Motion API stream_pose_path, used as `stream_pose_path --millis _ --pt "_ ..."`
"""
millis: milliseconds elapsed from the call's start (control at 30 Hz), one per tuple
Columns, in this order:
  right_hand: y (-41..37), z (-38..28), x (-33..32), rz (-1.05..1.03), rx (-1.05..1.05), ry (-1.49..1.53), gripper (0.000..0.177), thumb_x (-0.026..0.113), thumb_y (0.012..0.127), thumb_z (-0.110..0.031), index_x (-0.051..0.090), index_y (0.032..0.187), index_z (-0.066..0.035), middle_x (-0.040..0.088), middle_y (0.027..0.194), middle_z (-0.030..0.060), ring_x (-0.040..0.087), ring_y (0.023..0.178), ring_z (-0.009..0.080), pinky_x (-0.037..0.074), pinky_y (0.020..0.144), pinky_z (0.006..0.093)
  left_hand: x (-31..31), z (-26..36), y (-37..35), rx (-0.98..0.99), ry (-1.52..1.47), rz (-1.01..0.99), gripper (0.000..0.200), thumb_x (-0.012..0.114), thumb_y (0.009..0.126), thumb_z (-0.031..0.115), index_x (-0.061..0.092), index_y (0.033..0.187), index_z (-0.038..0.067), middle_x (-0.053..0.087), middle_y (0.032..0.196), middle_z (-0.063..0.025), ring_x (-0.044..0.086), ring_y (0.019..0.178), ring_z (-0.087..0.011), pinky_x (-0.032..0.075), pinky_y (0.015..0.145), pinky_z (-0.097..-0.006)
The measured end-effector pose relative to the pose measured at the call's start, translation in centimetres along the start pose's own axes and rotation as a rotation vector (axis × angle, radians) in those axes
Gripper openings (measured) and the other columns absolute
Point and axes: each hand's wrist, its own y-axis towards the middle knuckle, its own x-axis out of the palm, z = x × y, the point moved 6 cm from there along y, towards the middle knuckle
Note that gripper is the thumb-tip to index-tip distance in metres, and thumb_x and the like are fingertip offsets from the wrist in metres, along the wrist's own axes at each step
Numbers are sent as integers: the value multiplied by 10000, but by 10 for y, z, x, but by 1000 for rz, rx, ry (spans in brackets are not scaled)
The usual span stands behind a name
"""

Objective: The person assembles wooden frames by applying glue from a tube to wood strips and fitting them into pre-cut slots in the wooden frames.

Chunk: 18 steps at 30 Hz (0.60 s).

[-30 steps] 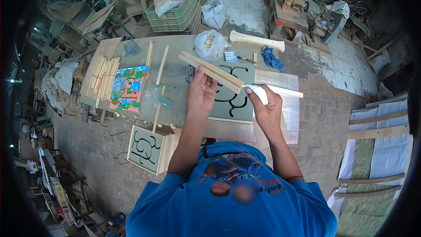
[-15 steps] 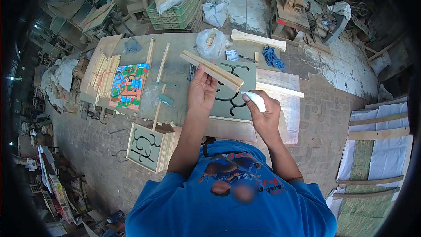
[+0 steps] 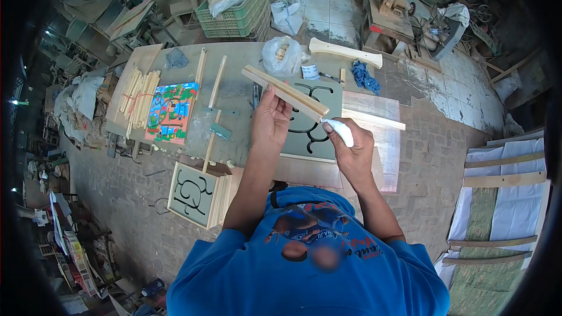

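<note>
My left hand [image 3: 271, 120] is closed around pale wooden strips [image 3: 287, 94], which slant over the table and look like two lying side by side. My right hand [image 3: 358, 151] squeezes a small white glue bag [image 3: 342, 133], though its exact kind is hard to make out. Its narrow tip meets or nearly meets the near right end of the strips. Beneath both hands lies a grey-green board [image 3: 332, 102] with dark curved grooves, partly hidden by the strips and my hands.
On the table's left are a bundle of thin sticks [image 3: 138, 102] and a colourful painted board [image 3: 171, 111]. A clear plastic bag [image 3: 281, 57], a shaped pale plank [image 3: 345, 52] and a blue cloth [image 3: 365, 78] lie toward the back. Grooved framed boards [image 3: 193, 195] stand at the near left.
The strips in my left hand have shifted very slightly right. The white glue bag stays by their end, tilted a little differently in my right hand.
</note>
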Motion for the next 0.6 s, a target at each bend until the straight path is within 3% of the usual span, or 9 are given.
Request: stream_pose_path --millis 200,267,367,433,467,500,567,600 --pt "-6 0 0 -26 12 24 87 679 869 -67 680 915 7 654 696 56 578 584 105 437 526 245 -1 1 0 7 1 8 321 581 962 215 515 1206 17 599 1183 -142 596 1068 -178 544 852 -262" --pt "-15 18 -8 38 290 341 94 664 876 -84 686 899 4 617 666 6 537 566 78 395 501 226 0 4 -2 26 -9 8 307 580 963 217 518 1191 22 603 1180 -140 599 1066 -179 542 840 -261" --pt "-12 24 -20 85 386 606 163 628 890 -133 659 939 20 483 595 -37 393 507 36 277 457 213 4 21 -7 270 58 13 227 579 964 194 546 1107 21 643 1077 -131 638 942 -171 536 786 -256" --pt "-4 17 -29 91 369 462 252 600 904 -218 603 943 31 438 587 -32 339 484 44 269 447 231 1 36 -12 655 443 22 145 581 960 151 569 1002 13 666 932 -103 643 781 -161 526 701 -262" --pt "-1 22 -33 84 329 405 259 609 906 -230 609 934 27 446 594 -31 348 485 46 272 449 231 2 40 -15 770 555 33 117 607 935 97 582 947 -17 654 812 -94 618 681 -158 522 636 -275" --pt "3 22 -37 71 298 351 254 621 909 -230 616 923 24 450 595 -33 357 487 44 270 451 229 -6 42 -16 796 545 32 117 607 935 97 582 947 -17 654 812 -94 618 681 -158 522 636 -275" --pt "13 11 -41 -3 285 296 166 663 889 -153 653 929 8 553 627 -1 467 545 57 346 492 225 5 44 -28 1072 1049 -44 125 659 877 35 584 954 -30 654 807 -111 628 694 -190 519 606 -290" --pt "21 0 -42 -2 269 293 166 663 889 -153 653 929 8 553 627 -1 467 545 57 346 492 225 5 47 -27 1085 1037 -49 125 659 877 35 584 954 -30 654 807 -111 628 694 -190 519 606 -290"
